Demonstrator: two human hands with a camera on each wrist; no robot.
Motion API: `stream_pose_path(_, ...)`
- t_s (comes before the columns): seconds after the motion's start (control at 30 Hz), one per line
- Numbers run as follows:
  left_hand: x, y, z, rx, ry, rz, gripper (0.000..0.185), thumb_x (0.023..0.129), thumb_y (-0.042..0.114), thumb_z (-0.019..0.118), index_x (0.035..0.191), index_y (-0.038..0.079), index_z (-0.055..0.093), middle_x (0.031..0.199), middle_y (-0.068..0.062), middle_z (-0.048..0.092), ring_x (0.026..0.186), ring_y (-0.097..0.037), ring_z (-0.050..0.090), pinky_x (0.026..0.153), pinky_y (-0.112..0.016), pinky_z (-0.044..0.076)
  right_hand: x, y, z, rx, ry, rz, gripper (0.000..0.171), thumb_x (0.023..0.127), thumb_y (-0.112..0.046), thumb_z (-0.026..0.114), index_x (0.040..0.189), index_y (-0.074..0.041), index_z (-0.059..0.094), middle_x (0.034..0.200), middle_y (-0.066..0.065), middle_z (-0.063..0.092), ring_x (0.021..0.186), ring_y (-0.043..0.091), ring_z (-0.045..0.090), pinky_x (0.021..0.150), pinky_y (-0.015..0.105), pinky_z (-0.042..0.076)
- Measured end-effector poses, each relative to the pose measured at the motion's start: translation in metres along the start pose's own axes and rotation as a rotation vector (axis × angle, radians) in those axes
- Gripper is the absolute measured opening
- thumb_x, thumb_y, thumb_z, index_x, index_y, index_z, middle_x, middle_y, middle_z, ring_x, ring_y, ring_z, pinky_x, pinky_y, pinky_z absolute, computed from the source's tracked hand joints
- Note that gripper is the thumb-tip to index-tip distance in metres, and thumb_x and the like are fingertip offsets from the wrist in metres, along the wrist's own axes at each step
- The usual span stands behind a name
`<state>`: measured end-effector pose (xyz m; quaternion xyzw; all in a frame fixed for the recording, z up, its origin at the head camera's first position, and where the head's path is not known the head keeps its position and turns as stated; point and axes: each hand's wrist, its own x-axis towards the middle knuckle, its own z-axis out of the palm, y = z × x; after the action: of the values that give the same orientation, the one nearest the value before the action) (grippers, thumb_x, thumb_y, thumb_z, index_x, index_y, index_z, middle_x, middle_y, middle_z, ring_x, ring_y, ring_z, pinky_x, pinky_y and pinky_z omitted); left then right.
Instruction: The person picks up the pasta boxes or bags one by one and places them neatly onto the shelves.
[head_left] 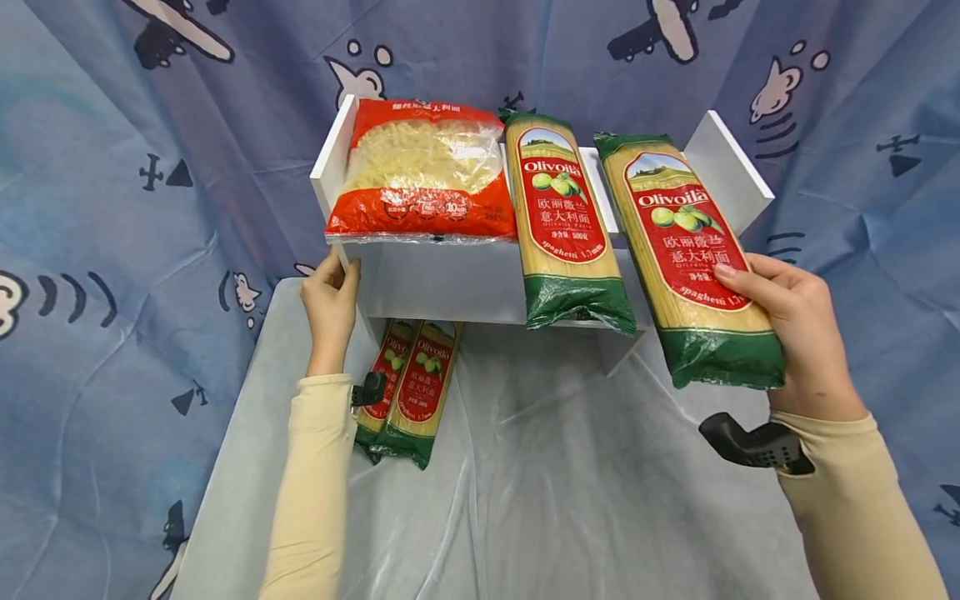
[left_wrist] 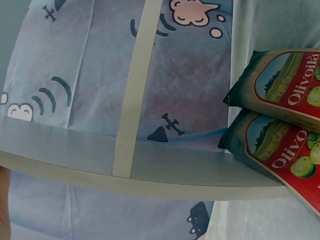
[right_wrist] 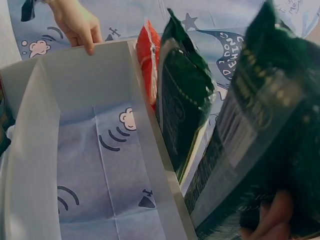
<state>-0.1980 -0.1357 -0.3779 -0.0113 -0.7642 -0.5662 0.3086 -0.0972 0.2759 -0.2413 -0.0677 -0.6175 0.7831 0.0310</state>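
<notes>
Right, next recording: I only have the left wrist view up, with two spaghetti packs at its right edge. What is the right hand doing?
Observer: The right hand holds another spaghetti pack, its thumb on the front.
Operator: I can't see any of that. Is anything on top of the shelf at its left end?
Observer: Yes, a red bag, next to the left side panel.
Operator: And between that bag and the held pack?
Observer: In the head view, one more pack, its lower end jutting out past the shelf's front edge.
</notes>
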Motion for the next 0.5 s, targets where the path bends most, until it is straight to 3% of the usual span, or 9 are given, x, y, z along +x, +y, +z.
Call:
stream_pose_path(0.33,-0.002,-0.002,0.0,-0.009,-0.001,-0.025,0.021,0.091,0.005,0.061,0.109,-0.002,0.069,0.068,-0.025,0.06,0.052,-0.001,0.04,0.052,-0.018,0.032,0.022,-0.005,0.008,-0.027,-0.035,0.048,0.013,0.09,-0.012,0.064,0.099,-0.006,0.071,0.083,0.008,0.071,0.061,0.019,0.068,0.054,0.027,0.053)
stream_pose_path(0.5,-0.003,0.014,0.0,0.006,0.006,-0.002,0.016,0.091,0.0,0.059,0.099,-0.01,0.067,0.058,-0.017,0.049,0.051,0.0,0.034,0.051,-0.018,0.028,0.034,-0.007,0.013,-0.023,-0.042,0.07,0.011,0.089,-0.011,0.065,0.097,-0.007,0.072,0.082,0.007,0.07,0.061,0.018,0.068,0.054,0.026,0.053)
